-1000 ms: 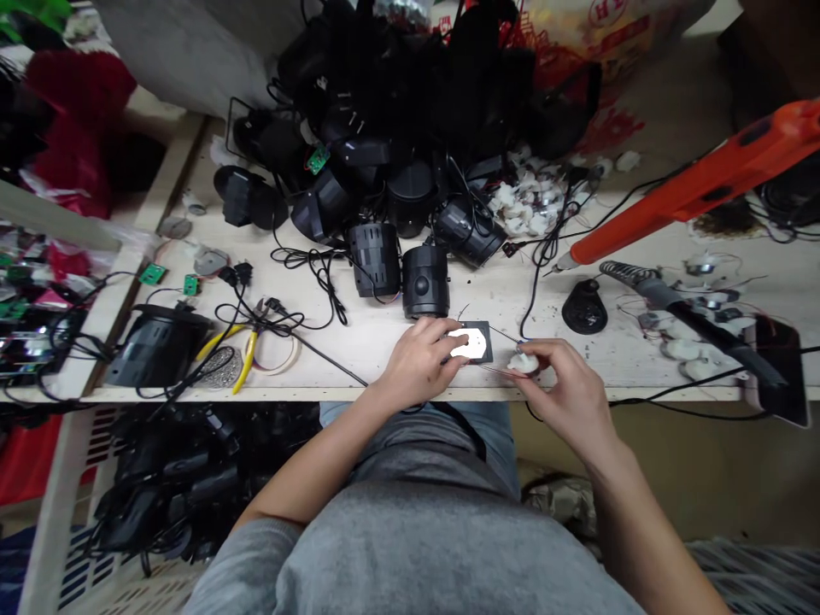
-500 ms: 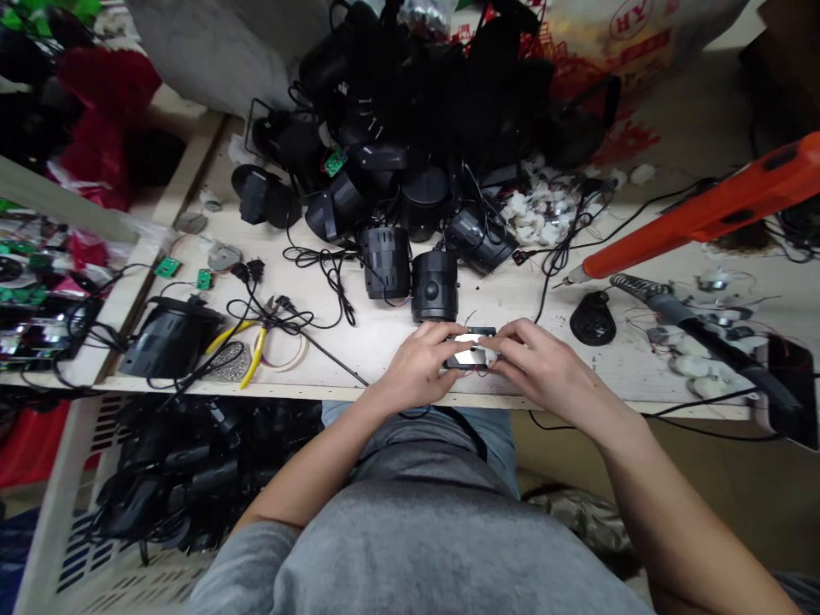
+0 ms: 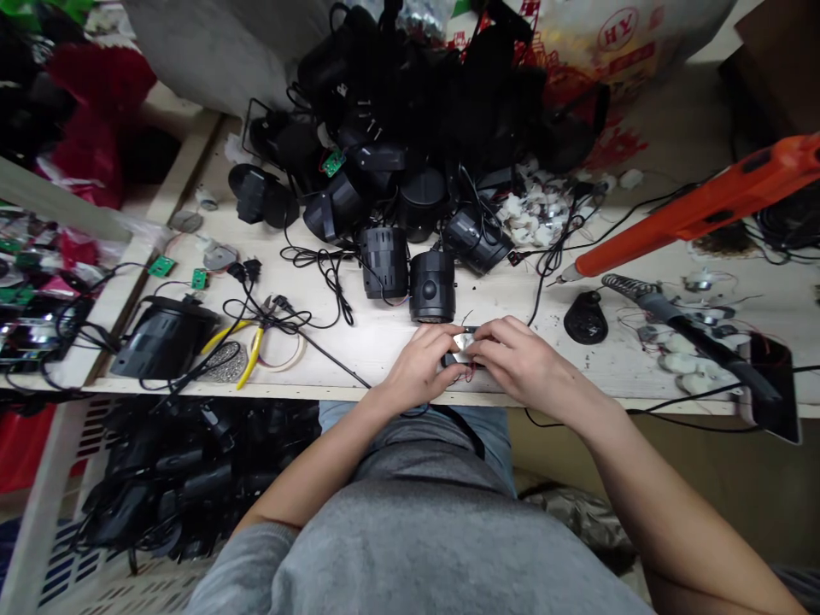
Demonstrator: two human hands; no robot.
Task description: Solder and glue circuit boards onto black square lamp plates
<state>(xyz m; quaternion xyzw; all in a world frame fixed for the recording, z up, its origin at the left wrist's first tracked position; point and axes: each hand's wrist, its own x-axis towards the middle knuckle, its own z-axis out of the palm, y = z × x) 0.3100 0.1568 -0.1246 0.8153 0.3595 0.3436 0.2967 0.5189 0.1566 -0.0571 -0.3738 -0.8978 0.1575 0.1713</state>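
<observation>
At the front edge of the bench, a small flat part with a shiny silver face, dark edges and thin red wires lies between my hands. My left hand grips its left side, thumb below and fingers above. From the right, my right hand pinches at the silver face, its fingertips covering much of that side. What exactly those right fingertips hold is hidden. Just behind stands a black cylindrical lamp housing, with a second black housing beside it.
An orange soldering iron slants in from the right above its coil holder. A black teardrop-shaped piece, white motors and a phone lie right. Yellow-handled pliers and tape lie left. Black housings pile up behind.
My right hand has moved slightly left, its fingers now further over the silver face. My left hand keeps its hold on the part. The whole view has shifted a little.
</observation>
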